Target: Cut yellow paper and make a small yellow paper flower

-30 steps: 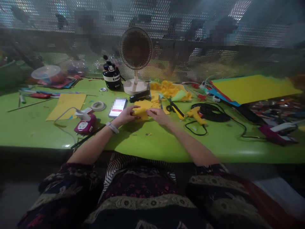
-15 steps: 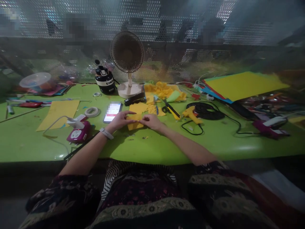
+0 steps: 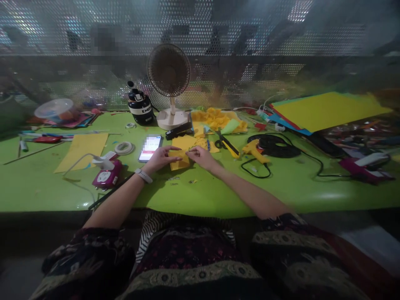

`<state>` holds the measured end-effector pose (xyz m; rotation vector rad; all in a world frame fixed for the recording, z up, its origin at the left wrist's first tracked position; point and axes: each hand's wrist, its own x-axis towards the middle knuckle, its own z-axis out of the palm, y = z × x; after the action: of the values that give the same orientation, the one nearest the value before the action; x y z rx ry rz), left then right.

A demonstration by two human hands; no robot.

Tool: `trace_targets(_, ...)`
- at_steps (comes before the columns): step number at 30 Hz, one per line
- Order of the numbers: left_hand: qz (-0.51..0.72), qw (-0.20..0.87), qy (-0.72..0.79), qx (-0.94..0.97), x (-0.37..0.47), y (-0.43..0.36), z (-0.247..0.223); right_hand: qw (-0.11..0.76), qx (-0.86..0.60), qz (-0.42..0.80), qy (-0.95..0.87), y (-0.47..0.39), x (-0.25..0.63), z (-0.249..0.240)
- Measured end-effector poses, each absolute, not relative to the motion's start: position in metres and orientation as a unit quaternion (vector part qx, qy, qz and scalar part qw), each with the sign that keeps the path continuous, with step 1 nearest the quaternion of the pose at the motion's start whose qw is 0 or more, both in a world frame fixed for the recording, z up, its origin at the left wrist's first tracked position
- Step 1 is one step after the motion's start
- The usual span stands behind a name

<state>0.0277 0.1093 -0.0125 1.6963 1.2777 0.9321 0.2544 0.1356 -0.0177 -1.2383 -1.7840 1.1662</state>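
Low over the green table, my left hand [image 3: 161,159] grips the left side of a small piece of orange-yellow paper [image 3: 181,157] between thumb and fingers. My right hand [image 3: 201,157] is pinched at the paper's upper right edge, its fingers curled. Beneath and behind lie more yellow paper pieces [image 3: 186,143] and torn scraps [image 3: 201,143]. A phone [image 3: 150,148] with a lit screen rests just left of the paper. To the right are black-handled scissors [image 3: 221,143] and a yellow-and-black cutter [image 3: 230,148].
A yellow glue gun [image 3: 256,151] with a coiled black cable [image 3: 276,146] lies to the right. At the left are a purple power adapter [image 3: 108,176], a tape roll [image 3: 124,148] and a yellow sheet [image 3: 84,150]. Behind stand a bottle [image 3: 140,109] and a fan [image 3: 169,71]. Coloured sheets [image 3: 331,110] are stacked at the right.
My right hand has moved up along the paper's right edge, away from my left thumb. My left hand keeps its grip. The whole view has shifted slightly.
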Motion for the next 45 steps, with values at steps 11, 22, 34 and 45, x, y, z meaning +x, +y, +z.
trace_targets(11,0.366,0.419,0.497,0.666,0.028,0.110,-0.015,0.327,-0.410,0.386,-0.759,0.134,0.256,-0.021)
trace_targets(22,0.402,0.242,0.539,0.699,0.024,0.119,-0.010,0.398,-0.448,0.511,-0.616,0.151,0.270,-0.010)
trace_targets(34,0.455,0.625,0.442,0.454,0.044,0.105,-0.012,0.352,-0.414,0.530,-0.650,0.136,0.264,-0.005)
trace_targets(45,0.483,0.658,0.425,0.392,0.042,0.108,-0.017,0.394,-0.335,0.332,-0.789,0.134,0.269,-0.008)
